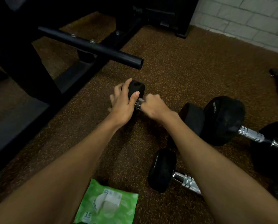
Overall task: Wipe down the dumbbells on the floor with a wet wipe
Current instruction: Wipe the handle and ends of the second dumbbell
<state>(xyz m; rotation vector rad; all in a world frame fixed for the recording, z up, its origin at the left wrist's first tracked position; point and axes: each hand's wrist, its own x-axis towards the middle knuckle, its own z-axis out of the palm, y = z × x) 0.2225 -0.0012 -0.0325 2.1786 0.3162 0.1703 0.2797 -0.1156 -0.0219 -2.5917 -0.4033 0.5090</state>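
One crinkly green wipes pack (105,202) sits on the speckled rubber floor (183,62) by your left arm. Your left hand (123,102) curls round the small dumbbell (135,89) at its black rubber head. Your right hand (152,107) pinches a white wet wipe (141,100) against its chrome handle. Further right there are two more with knurled grips: a nearer dumbbell (162,170) and a bigger dumbbell (224,120).
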